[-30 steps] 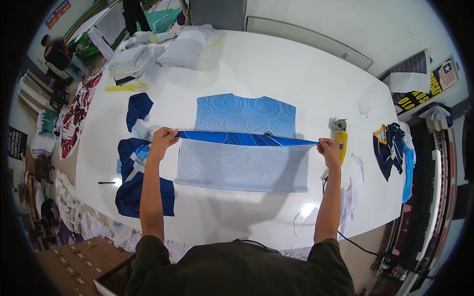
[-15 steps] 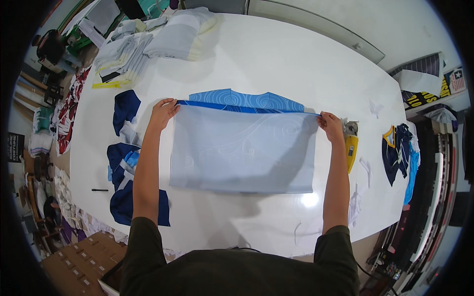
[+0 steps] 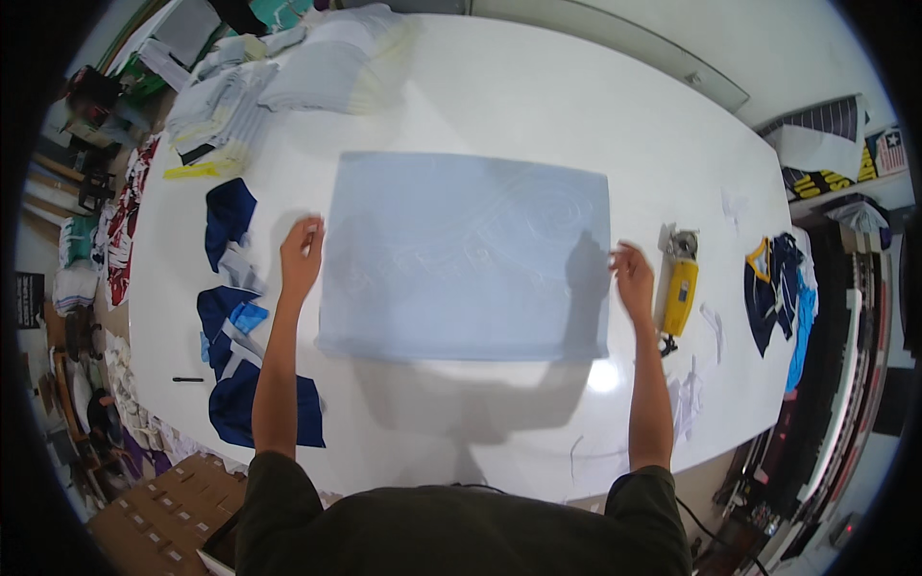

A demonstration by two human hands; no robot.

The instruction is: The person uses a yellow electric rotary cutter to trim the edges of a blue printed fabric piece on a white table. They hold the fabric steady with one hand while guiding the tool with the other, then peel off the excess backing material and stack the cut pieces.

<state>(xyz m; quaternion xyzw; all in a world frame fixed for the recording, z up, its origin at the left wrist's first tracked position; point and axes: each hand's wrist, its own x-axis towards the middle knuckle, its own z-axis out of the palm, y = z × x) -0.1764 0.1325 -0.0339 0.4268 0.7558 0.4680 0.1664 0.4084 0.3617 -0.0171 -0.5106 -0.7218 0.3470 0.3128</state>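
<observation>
With the panel as the dial's centre and the person at six o'clock, a dark-sleeved shirt (image 3: 461, 528) sits nearest. Navy cloth pieces (image 3: 264, 408) lie toward eight, a black pen (image 3: 187, 380) beyond them; white scraps (image 3: 688, 398) lie near four.

At three, the right hand (image 3: 631, 276) has loosely bent fingers close to the panel's side edge; it grips nothing, though whether a fingertip brushes the cloth I cannot tell. At nine, the left hand (image 3: 303, 252) is empty, thumb near its curled fingers, just beside the opposite edge.

Between them the pale grey-blue panel (image 3: 466, 257) lies flat on the white table (image 3: 672, 125). Half a second ago both hands pinched its far corners; now they have let go, and the blue swirl-patterned piece is hidden, apparently covered. The panel is thus spread and unheld.

A yellow cutter (image 3: 682, 288) rests past the right hand. Farthest, near eleven, are folded cloth stacks (image 3: 331, 67).
</observation>
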